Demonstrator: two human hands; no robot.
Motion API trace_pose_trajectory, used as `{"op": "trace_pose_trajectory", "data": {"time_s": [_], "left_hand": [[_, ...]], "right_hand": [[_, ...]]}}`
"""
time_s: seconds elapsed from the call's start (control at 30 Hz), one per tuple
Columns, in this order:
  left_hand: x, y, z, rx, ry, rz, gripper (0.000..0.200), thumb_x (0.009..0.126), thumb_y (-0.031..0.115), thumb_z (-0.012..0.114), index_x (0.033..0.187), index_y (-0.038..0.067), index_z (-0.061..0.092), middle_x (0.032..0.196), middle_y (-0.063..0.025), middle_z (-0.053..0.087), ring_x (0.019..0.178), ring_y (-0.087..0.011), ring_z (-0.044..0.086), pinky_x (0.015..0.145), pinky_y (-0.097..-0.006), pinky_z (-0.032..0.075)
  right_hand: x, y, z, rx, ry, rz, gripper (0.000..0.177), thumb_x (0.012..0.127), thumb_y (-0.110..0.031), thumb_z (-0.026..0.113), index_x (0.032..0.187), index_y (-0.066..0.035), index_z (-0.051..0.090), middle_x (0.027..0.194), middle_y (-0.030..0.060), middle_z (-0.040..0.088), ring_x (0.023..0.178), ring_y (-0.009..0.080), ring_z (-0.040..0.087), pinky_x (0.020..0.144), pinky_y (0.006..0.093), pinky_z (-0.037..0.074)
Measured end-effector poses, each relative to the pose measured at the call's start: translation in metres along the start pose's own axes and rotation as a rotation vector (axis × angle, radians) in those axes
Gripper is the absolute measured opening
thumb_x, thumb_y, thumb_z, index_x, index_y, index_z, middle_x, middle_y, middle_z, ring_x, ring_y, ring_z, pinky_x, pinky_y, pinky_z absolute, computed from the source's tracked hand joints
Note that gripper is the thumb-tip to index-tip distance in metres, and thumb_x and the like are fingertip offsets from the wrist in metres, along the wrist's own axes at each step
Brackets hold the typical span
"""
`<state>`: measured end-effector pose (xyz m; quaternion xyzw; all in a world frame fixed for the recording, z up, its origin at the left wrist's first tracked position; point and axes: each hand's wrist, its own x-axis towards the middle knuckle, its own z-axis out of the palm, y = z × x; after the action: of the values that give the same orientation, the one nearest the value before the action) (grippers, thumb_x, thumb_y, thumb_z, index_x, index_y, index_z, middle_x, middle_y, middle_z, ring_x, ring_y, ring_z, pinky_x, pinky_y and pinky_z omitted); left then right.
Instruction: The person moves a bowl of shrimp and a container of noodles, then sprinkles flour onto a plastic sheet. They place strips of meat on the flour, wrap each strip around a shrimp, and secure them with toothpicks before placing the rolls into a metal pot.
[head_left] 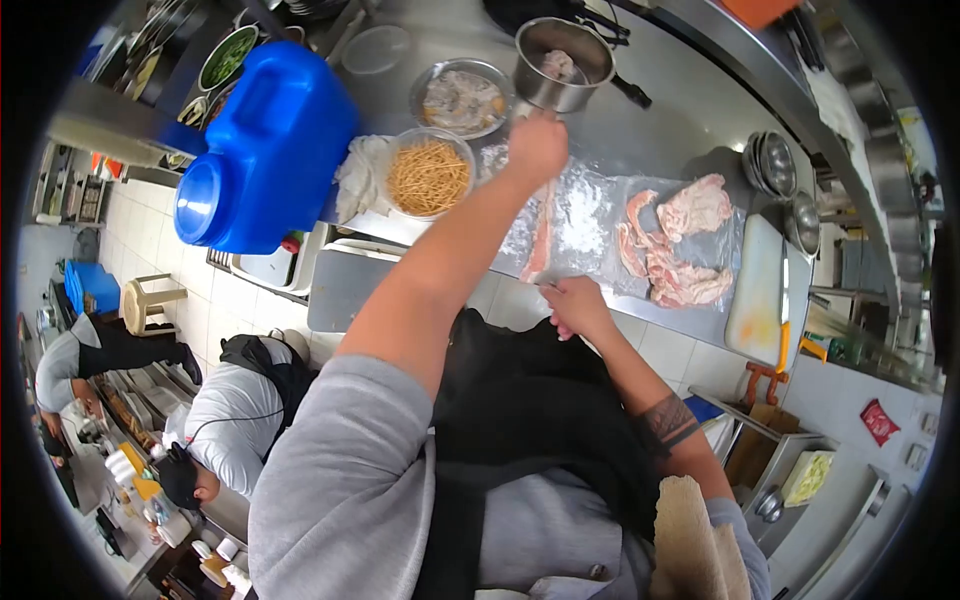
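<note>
A long strip of pale pink meat (pixel 538 240) lies over the floured work surface, reaching down to its near edge. My left hand (pixel 538 148) is closed at the strip's far end, just below the metal pot (pixel 565 95). My right hand (pixel 580 305) is near the strip's lower end, fingers pinched together; what they hold is too small to tell. Flour (pixel 583 215) covers a plastic sheet, with more raw meat (pixel 693 208) to the right. Left of my left hand are a metal bowl of floured pieces (pixel 462 98) and a tub of thin sticks (pixel 428 177).
A large blue jug (pixel 265 150) stands at the left, beside a crumpled cloth (pixel 362 180). On the right are a cutting board (pixel 757 290), a yellow-handled knife (pixel 784 325) and metal bowls (pixel 775 165). Two other people (pixel 235 410) (pixel 62 365) are at the far left.
</note>
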<state>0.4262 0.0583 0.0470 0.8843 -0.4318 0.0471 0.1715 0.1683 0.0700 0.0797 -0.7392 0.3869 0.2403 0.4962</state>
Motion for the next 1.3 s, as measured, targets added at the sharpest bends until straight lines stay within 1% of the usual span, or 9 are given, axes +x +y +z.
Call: {"op": "trace_pose_trajectory", "data": {"time_s": [0.1,0.17,0.33,0.37,0.5,0.57,0.87,1.1,1.3], "left_hand": [[-0.06,0.008,-0.035,-0.369,0.275,-0.001,0.015,0.089,0.016,0.069,0.094,0.003,0.075,0.099,-0.0159,0.07,0.103,-0.0365,0.067,0.088,-0.0469,0.055],[-0.109,0.004,-0.061,-0.509,0.27,0.012,0.014,0.088,0.012,0.07,0.097,0.003,0.076,0.098,-0.016,0.07,0.099,-0.0381,0.067,0.085,-0.0471,0.056],[-0.226,-0.028,-0.081,-0.599,-0.058,0.001,0.012,0.094,0.013,0.069,0.099,0.004,0.075,0.095,-0.0158,0.07,0.09,-0.0395,0.068,0.079,-0.0476,0.056],[-0.249,-0.038,-0.084,-0.612,-0.102,-0.008,0.012,0.094,0.014,0.069,0.1,0.004,0.074,0.095,-0.0157,0.07,0.089,-0.0396,0.068,0.078,-0.0475,0.056],[-0.296,-0.067,-0.078,-0.644,-0.098,-0.017,0.013,0.095,0.015,0.069,0.101,0.005,0.075,0.095,-0.0147,0.07,0.09,-0.0393,0.069,0.078,-0.0474,0.056],[-0.312,-0.08,-0.08,-0.56,-0.173,-0.129,0.014,0.095,0.015,0.069,0.103,0.005,0.076,0.096,-0.0143,0.07,0.091,-0.0386,0.069,0.079,-0.0471,0.056],[-0.362,-0.097,-0.104,-0.479,-0.068,-0.471,0.015,0.097,0.016,0.069,0.104,0.004,0.076,0.097,-0.0143,0.071,0.085,-0.0375,0.07,0.076,-0.045,0.056],[-0.365,-0.069,-0.113,-0.508,-0.095,-0.648,0.018,0.098,0.017,0.066,0.105,0.003,0.076,0.099,-0.0171,0.071,0.091,-0.0398,0.07,0.08,-0.0467,0.056],[-0.344,-0.052,-0.109,-0.556,-0.065,-0.605,0.016,0.098,0.015,0.067,0.105,0.003,0.076,0.099,-0.0176,0.071,0.09,-0.0404,0.07,0.079,-0.0465,0.056]], "right_hand": [[-0.001,0.002,-0.005,-0.081,0.16,-0.157,0.033,0.098,-0.024,0.068,0.087,0.007,0.069,0.068,0.0154,0.069,0.058,0.0261,0.07,0.057,0.0381,0.058],[-0.004,-0.001,-0.004,-0.134,0.288,-0.281,0.029,0.096,-0.023,0.069,0.091,0.006,0.069,0.069,0.0152,0.07,0.062,0.026,0.071,0.062,0.0381,0.057],[0.025,-0.031,-0.011,-0.003,0.394,-0.452,0.022,0.092,-0.018,0.073,0.106,0.0,0.071,0.088,0.015,0.074,0.08,0.0221,0.072,0.074,0.0358,0.055],[0.033,-0.046,-0.006,0.061,0.389,-0.617,0.022,0.093,-0.014,0.074,0.108,0.001,0.07,0.085,0.0035,0.07,0.075,0.0094,0.061,0.069,0.0288,0.05],[0.06,-0.105,-0.005,0.018,0.409,-0.735,0.024,0.09,-0.012,0.076,0.111,-0.002,0.071,0.091,0.0043,0.071,0.081,0.01,0.062,0.073,0.0282,0.05],[0.072,-0.145,-0.012,-0.094,0.432,-0.69,0.024,0.088,-0.012,0.075,0.112,-0.008,0.073,0.102,0.0097,0.075,0.084,0.0248,0.071,0.08,0.0366,0.056],[0.185,-0.245,-0.026,-0.489,0.484,-1.184,0.028,0.081,-0.001,0.063,0.106,-0.009,0.073,0.106,0.0162,0.076,0.11,0.0398,0.065,0.096,0.0477,0.052],[0.181,-0.291,-0.022,-0.992,0.306,-1.055,0.035,0.084,-0.001,0.063,0.116,-0.011,0.071,0.122,0.0146,0.072,0.123,0.0384,0.062,0.104,0.049,0.051],[0.213,-0.29,-0.026,-0.724,0.353,-0.966,0.032,0.086,-0.013,0.067,0.116,-0.012,0.076,0.113,0.0153,0.076,0.11,0.0377,0.071,0.099,0.0478,0.056]]}}
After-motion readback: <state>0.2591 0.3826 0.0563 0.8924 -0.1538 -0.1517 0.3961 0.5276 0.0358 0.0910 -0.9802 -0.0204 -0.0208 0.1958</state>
